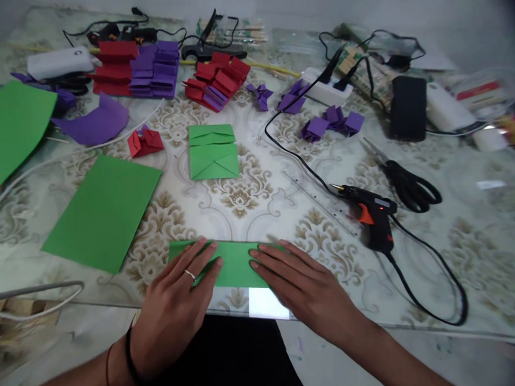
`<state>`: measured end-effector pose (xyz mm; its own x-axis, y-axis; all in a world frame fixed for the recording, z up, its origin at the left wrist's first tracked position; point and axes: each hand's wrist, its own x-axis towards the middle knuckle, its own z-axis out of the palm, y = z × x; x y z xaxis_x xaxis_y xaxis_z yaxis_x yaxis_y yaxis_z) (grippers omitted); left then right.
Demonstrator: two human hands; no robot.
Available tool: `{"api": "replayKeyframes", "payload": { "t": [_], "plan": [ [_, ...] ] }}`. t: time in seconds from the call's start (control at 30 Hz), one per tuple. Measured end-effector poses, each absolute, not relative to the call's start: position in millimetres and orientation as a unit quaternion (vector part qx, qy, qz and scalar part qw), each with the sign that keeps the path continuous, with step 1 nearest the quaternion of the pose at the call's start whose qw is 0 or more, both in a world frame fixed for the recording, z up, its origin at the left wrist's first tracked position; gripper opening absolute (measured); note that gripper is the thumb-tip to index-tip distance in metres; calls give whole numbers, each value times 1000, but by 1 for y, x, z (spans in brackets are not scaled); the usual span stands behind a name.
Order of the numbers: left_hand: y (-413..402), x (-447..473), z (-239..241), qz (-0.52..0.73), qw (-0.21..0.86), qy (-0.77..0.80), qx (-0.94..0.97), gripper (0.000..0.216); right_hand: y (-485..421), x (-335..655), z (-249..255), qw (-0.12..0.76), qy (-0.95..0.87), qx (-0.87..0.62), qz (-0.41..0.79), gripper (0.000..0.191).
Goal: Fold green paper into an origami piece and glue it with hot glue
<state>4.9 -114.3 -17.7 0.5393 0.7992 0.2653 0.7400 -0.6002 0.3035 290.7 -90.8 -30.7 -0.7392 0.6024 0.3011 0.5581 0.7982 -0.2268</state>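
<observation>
A long green strip of folded paper [235, 263] lies flat at the table's near edge. On its left part rests my left hand [180, 287], fingers stretched out over the paper, a ring on one of them. My right hand [301, 276] presses flat on the strip's right end, its fingers extended towards the left. Between the two hands the middle of the strip shows. Beyond them lies a green folded paper piece [214, 161] with creased triangular flaps. A flat green sheet [105, 214] is to the left of my hands.
A hot glue gun [372, 216] with a lit red light and black scissors [411, 186] lie at the right, near a clear ruler [320, 204]. Red and purple folded paper pieces [216, 81] stand at the back. Cables, a white power strip [325, 87] and a black phone-like object [408, 108] lie behind.
</observation>
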Motion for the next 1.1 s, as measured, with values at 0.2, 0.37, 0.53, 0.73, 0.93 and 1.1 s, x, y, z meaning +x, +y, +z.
{"api": "replayKeyframes", "payload": {
  "t": [0.2,0.37,0.53,0.73,0.93,1.1],
  "plan": [
    [-102,5,-23,169,92,365,911,39,-91,287,-28,190,-926,-319,69,32],
    [-99,0,-28,150,108,351,918,52,-94,291,-30,183,-927,-317,73,34],
    [-98,0,-26,151,122,355,915,50,-100,307,-31,179,-924,-328,76,35],
    [-97,0,-28,151,119,354,915,52,-105,317,-28,172,-920,-345,64,37],
    [-96,-1,-27,132,112,345,922,60,-106,319,-25,199,-913,-352,43,35],
    [-95,-1,-24,145,127,345,919,62,-111,323,-27,199,-908,-365,40,41]
  ]
}}
